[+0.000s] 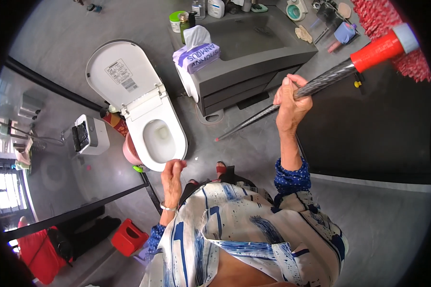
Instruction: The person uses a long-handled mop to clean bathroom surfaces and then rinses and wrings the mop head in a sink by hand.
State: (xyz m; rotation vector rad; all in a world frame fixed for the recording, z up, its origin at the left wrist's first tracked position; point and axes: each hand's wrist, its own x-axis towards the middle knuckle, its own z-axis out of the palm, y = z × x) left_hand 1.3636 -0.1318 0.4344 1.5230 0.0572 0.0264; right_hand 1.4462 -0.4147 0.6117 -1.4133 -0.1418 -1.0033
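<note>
My right hand (293, 105) is wrapped round a long pole (328, 79) with a spiral-patterned grey shaft. A thick red grip (378, 49) with a pale grey cap forms its upper end, up and to the right. The shaft slants down leftward to a small red tip (217, 139) at the floor near the vanity. Close to the front rim of the white toilet (179, 129), my left hand (171, 181) is closed, fingers curled together, with nothing visible in it. The toilet's lid stands raised. Whether the left fingertips touch the rim, I cannot tell.
A dark grey vanity (254, 71) carries a purple tissue pack (196, 60) and several bottles. Left of the toilet are a pink bucket (130, 149) and a white bin (93, 135). A red shaggy textile (376, 16) shows behind the grip. A red stool-like object (129, 237) stands lower left.
</note>
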